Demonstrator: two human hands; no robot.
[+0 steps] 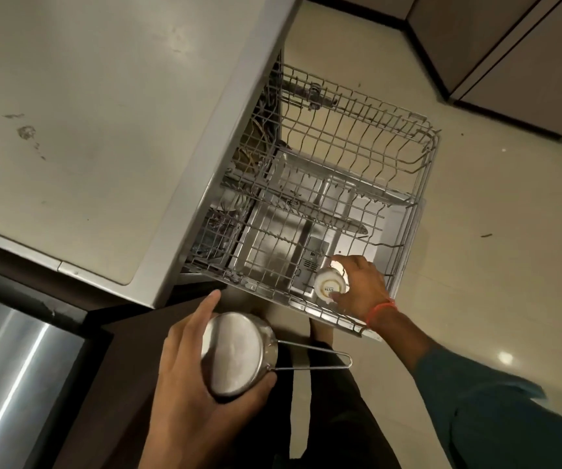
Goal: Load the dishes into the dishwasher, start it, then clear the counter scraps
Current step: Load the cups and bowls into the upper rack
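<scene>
Right hand (362, 287) grips an upturned cup (329, 286) over the rack (408, 211); left hand (191, 377) clasps a saucepan (235, 355).

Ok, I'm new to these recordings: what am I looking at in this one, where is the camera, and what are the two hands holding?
No machine here: a person works with bare hands, and the one picture comes from a camera worn on the head, looking down. The left hand holds a small steel pan with a wire loop handle, its bottom turned towards the camera. The right hand, with an orange band at the wrist, holds a small white cup upside down at the near corner of the pulled-out wire rack of the open dishwasher. The rest of that rack looks empty. A pale counter fills the upper left, with a few dark marks on it. The steel surface at the lower left may be a sink; I cannot tell for sure.
</scene>
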